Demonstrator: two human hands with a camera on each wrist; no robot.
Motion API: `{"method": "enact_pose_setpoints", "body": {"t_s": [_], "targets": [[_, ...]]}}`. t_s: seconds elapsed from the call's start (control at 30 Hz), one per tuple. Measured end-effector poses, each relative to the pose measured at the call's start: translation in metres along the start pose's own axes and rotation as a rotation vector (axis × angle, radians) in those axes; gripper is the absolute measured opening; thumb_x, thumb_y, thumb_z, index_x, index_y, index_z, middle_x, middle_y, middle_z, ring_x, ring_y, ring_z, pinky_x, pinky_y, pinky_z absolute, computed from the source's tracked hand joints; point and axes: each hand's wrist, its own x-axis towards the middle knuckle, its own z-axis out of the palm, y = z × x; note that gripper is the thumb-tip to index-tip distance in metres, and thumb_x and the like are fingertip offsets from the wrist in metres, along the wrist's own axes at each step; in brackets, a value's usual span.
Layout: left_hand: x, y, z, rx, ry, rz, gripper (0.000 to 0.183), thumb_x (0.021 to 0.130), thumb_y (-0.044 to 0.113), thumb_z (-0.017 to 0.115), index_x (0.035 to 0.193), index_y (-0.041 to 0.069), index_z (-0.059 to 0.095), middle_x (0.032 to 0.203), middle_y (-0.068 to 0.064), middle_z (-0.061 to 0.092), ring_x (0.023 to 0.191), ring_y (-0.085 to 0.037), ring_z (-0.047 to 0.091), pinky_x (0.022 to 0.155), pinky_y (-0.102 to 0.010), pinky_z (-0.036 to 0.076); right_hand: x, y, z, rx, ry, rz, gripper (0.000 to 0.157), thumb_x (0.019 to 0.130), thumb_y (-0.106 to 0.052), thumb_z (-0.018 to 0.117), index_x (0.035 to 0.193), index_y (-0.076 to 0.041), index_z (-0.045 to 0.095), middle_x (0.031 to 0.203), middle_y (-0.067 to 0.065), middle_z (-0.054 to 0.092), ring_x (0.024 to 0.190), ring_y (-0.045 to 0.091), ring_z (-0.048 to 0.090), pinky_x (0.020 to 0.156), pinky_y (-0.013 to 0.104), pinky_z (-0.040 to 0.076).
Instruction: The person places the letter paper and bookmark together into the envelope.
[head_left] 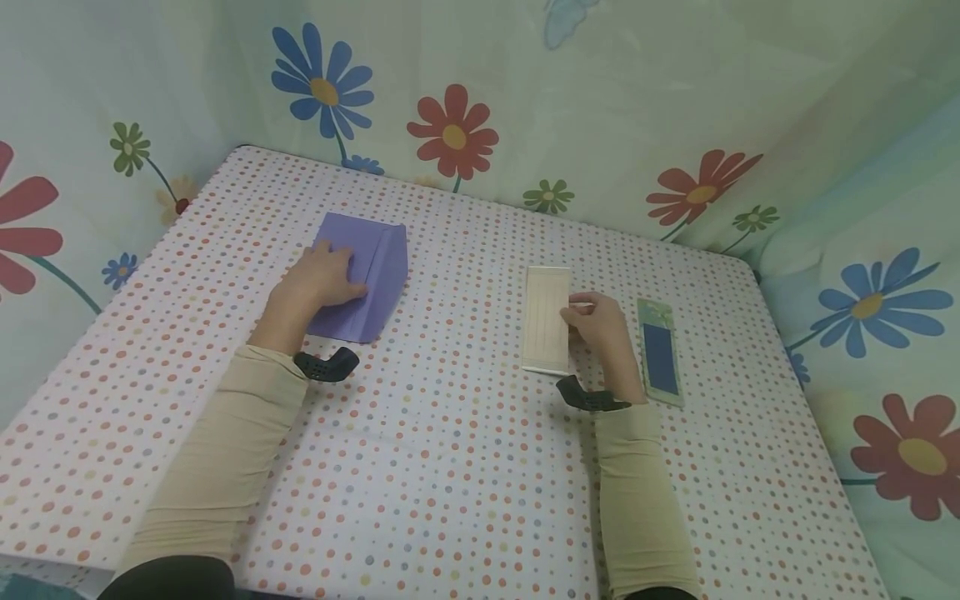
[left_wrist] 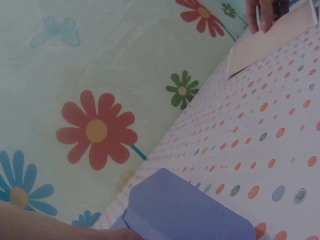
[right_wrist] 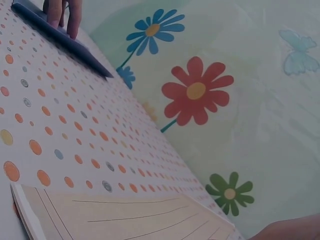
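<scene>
A purple envelope (head_left: 345,325) lies on the left part of the table, its flap (head_left: 392,267) raised on the right side. My left hand (head_left: 318,275) rests on the envelope with its fingers spread. Between the thumb and fingers of my right hand (head_left: 600,321) is the right edge of a cream sheet of lined paper (head_left: 546,321), narrow and upright in the head view. White edges show at its top and bottom. In the right wrist view the lined paper (right_wrist: 125,215) fills the lower edge and bends slightly. The left wrist view shows the flap (left_wrist: 185,205) close up.
A flat green-and-blue packet (head_left: 660,354) lies to the right of my right hand. The table has a dotted cloth (head_left: 450,450). Flower-printed curtains (head_left: 600,125) stand along its back and sides.
</scene>
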Motion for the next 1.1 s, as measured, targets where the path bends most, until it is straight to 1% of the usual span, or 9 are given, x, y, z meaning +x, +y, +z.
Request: {"method": "enact_pose_setpoints", "body": {"t_s": [0.17,0.37,0.63,0.8,0.97,1.1], "targets": [[0.0001,0.0001,-0.0009,-0.002,-0.005,0.001,0.073,0.089,0.035,0.058,0.146,-0.001,0.029,0.149,-0.033,0.018,0.137,-0.054,0.018,0.103,-0.067,0.031,0.0003,0.0006,0.0002,0.028,-0.010,-0.001,0.043,0.094,-0.021,0.056,0.133,-0.005,0.052,0.121,0.020,0.060,0.097,0.031,0.066,0.084,0.039,0.054],[0.0003,0.0009,-0.0023,-0.001,-0.008,0.000,0.073,0.089,0.035,0.058,0.145,-0.001,0.030,0.148,-0.034,0.020,0.137,-0.054,0.019,0.103,-0.067,0.032,-0.0001,0.0015,0.0000,0.064,-0.017,-0.026,0.042,0.094,-0.019,0.056,0.133,-0.006,0.052,0.120,0.019,0.061,0.094,0.028,0.065,0.078,0.034,0.054],[0.0000,-0.0003,-0.0013,-0.007,-0.007,0.000,0.073,0.089,0.034,0.058,0.145,-0.001,0.030,0.148,-0.033,0.021,0.137,-0.053,0.021,0.102,-0.066,0.034,0.0010,0.0008,0.0025,0.090,-0.016,-0.026,0.044,0.094,-0.020,0.057,0.135,-0.007,0.050,0.123,0.021,0.060,0.099,0.032,0.065,0.086,0.040,0.053],[0.0002,-0.0014,-0.0004,-0.011,-0.006,-0.003,0.072,0.089,0.034,0.059,0.145,-0.001,0.030,0.147,-0.033,0.021,0.136,-0.053,0.021,0.102,-0.066,0.034,0.0022,-0.0007,0.0043,0.111,0.005,-0.007,0.044,0.093,-0.019,0.057,0.135,-0.007,0.049,0.123,0.020,0.060,0.098,0.029,0.065,0.080,0.033,0.054],[-0.0003,-0.0013,-0.0006,-0.011,-0.003,0.001,0.072,0.089,0.034,0.059,0.145,-0.001,0.030,0.147,-0.033,0.023,0.135,-0.052,0.023,0.102,-0.066,0.034,0.0024,-0.0028,0.0051,0.130,0.020,0.010,0.044,0.093,-0.019,0.058,0.134,-0.008,0.050,0.121,0.018,0.061,0.088,0.021,0.063,0.072,0.026,0.053],[-0.0007,-0.0006,-0.0012,-0.011,-0.003,0.002,0.072,0.089,0.034,0.058,0.145,-0.001,0.030,0.146,-0.033,0.023,0.135,-0.052,0.024,0.102,-0.066,0.034,0.0022,-0.0051,0.0061,0.149,0.036,0.025,0.044,0.092,-0.019,0.058,0.134,-0.009,0.050,0.121,0.017,0.062,0.082,0.015,0.062,0.070,0.023,0.052]]}}
